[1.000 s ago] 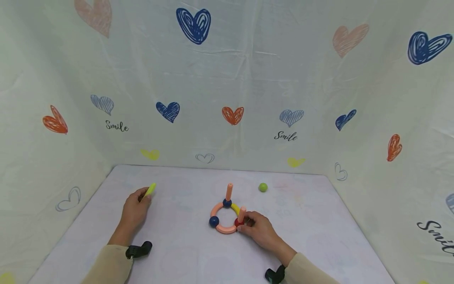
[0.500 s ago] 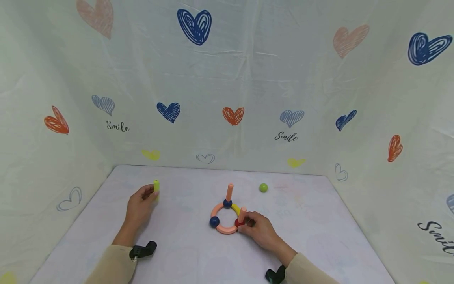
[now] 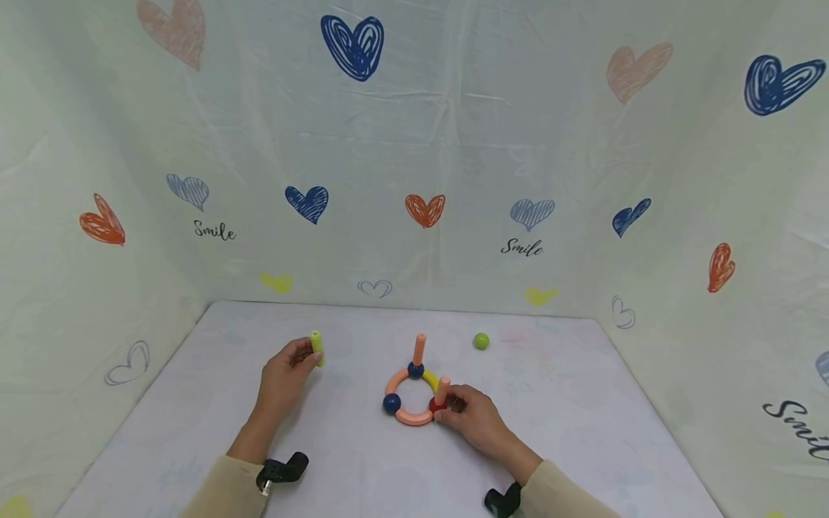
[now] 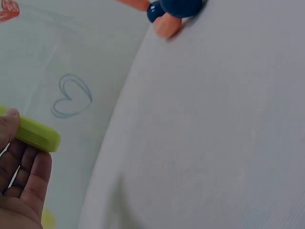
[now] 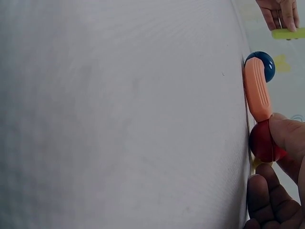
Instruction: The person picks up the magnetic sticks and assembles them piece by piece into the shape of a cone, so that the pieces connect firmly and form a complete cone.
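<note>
Held upright above the table, a yellow-green toy rod (image 3: 316,346) is pinched between the thumb and fingers of my left hand (image 3: 283,380). A ring of curved rods and balls lies to its right. It has two orange curved rods (image 3: 414,418), a yellow curved rod (image 3: 429,378), a blue ball (image 3: 391,403) at left, another blue ball (image 3: 416,371) at the back and a red ball (image 3: 435,406). Straight orange rods stand on the back blue ball and the red ball. My right hand (image 3: 478,423) grips the red ball; the right wrist view shows the thumb against it.
A green ball (image 3: 481,341) lies on the white table (image 3: 363,467) behind the ring, to the right. A white curtain (image 3: 466,144) printed with hearts surrounds the table at the back and sides. Each wrist carries a black camera (image 3: 283,469).
My left hand has moved right, towards the ring, and turned the yellow-green rod from slanted to nearly upright. The right hand and the ring have stayed in place.
</note>
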{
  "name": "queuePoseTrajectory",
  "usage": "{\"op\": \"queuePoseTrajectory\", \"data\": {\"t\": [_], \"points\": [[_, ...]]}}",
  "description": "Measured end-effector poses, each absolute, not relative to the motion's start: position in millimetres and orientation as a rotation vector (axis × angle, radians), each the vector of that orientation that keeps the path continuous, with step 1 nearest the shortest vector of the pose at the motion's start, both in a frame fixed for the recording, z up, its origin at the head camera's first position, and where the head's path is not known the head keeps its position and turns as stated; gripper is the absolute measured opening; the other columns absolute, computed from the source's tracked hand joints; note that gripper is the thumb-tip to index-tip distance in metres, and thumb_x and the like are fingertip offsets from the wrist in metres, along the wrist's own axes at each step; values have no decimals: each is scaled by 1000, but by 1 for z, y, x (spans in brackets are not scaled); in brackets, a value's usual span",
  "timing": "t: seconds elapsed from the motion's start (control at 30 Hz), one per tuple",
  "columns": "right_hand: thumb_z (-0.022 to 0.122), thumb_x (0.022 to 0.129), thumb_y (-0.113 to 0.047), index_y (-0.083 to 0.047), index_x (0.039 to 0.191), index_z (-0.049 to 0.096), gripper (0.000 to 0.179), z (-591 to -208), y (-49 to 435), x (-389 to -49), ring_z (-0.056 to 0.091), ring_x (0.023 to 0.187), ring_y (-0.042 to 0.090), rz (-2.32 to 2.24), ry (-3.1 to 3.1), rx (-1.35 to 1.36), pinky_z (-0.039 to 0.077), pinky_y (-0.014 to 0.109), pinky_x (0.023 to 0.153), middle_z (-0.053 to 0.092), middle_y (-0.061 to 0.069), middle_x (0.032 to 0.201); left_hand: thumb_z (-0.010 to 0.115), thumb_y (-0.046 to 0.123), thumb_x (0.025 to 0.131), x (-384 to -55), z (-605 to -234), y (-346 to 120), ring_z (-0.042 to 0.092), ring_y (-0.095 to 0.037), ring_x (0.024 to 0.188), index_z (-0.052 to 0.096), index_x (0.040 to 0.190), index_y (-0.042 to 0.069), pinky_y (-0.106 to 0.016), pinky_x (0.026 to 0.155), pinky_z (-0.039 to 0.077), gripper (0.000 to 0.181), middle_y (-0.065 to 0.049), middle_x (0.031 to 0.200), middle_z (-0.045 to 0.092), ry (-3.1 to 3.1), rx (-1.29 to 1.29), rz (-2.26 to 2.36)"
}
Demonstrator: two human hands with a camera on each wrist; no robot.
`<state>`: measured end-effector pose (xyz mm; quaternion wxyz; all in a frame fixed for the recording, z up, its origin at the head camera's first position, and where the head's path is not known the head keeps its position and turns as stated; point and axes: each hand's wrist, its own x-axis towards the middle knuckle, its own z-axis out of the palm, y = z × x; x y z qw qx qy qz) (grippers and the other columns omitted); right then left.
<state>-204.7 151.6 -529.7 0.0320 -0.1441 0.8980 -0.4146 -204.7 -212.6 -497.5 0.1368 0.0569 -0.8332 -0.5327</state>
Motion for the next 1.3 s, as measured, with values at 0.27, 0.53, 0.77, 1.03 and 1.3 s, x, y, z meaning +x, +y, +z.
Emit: {"op": "queuePoseTrajectory", "data": {"t": [0.27, 0.53, 0.77, 1.03, 1.3], "points": [[85, 90, -30, -14, 112, 75, 29, -529, 151, -205, 57, 87, 15, -1274, 2751, -431, 47, 24, 74, 67, -4, 101, 70, 12, 102, -190, -499, -174, 69, -27, 114, 67, 132, 4, -25, 91, 57, 31, -14, 121, 73, -2400, 26, -1595], [85, 91, -31, -16, 112, 76, 27, -530, 151, -206, 57, 87, 14, -1273, 2748, -433, 47, 24, 74, 68, -5, 102, 73, 8, 99, -182, -510, -140, 71, -23, 109, 69, 128, 5, -27, 91, 59, 30, -10, 116, 74, -2380, -67, -1639], [85, 91, -29, -14, 112, 76, 27, -530, 151, -205, 56, 87, 15, -1277, 2754, -430, 47, 24, 74, 67, -4, 101, 74, 9, 98, -177, -513, -120, 70, -20, 106, 70, 126, 8, -30, 91, 60, 27, -5, 113, 74, -2409, -82, -1625], [85, 90, -29, -13, 113, 75, 31, -530, 151, -205, 56, 87, 16, -1279, 2747, -405, 47, 24, 73, 67, -4, 100, 73, 13, 99, -174, -515, -106, 70, -20, 107, 70, 127, 9, -32, 91, 60, 28, -6, 116, 74, -2450, -113, -1635], [85, 90, -28, -13, 113, 75, 29, -531, 151, -206, 56, 87, 16, -1277, 2752, -413, 47, 24, 74, 67, -4, 100, 75, 13, 99, -175, -519, -102, 70, -20, 109, 69, 132, 8, -39, 94, 60, 34, -4, 118, 75, -2489, -136, -1593]]}}
